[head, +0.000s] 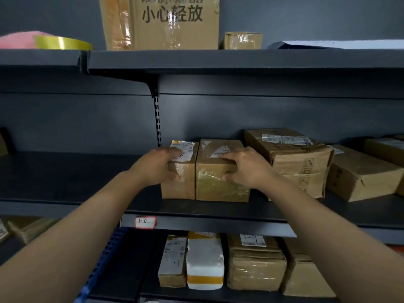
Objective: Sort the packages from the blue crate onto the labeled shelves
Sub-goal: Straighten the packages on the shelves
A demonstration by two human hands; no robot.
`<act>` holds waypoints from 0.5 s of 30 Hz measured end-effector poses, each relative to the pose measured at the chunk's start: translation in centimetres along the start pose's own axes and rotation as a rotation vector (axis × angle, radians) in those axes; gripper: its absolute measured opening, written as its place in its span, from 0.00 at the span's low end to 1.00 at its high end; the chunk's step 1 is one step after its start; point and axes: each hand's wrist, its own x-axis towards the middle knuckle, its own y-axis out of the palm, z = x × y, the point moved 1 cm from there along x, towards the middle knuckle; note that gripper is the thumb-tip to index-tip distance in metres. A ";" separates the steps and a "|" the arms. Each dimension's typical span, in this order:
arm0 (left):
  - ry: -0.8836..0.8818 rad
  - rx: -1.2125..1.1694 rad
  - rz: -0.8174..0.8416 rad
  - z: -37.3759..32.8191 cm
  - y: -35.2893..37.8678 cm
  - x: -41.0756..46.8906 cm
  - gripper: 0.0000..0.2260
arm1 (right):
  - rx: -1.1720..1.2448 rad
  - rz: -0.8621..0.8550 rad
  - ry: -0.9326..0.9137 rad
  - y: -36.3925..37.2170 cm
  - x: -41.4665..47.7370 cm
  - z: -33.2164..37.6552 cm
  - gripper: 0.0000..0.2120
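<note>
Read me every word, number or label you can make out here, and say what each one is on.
"小心轻放": large cardboard box at the top.
"1-6": red-bordered tag on the shelf edge; last digit unsure.
"6": handwritten, on the label of the left box gripped by the left hand.
"1-7": taped package and narrow package, below the tag.
Printed labels, including on the second box in the right hand: too blurred.

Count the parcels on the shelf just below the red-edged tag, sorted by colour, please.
Brown cardboard parcels: 3
White-and-yellow parcel: 1
Total: 4
</note>
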 end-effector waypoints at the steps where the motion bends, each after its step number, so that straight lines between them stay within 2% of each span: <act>1: 0.004 0.000 -0.003 -0.1 -0.1 -0.2 0.28 | 0.002 -0.002 -0.001 0.0 -0.1 0.1 0.32; 5: -0.001 0.023 0.013 -0.4 -0.4 -0.5 0.25 | 0.008 0.005 -0.007 -0.2 -0.4 0.2 0.32; 12: -0.016 0.075 0.032 -0.9 -0.8 -0.8 0.33 | 0.025 0.006 -0.026 -0.4 -0.4 -0.1 0.31; 15: -0.031 0.050 0.036 -1.2 -0.8 -0.9 0.29 | 0.022 -0.005 -0.031 -0.2 -0.7 0.0 0.31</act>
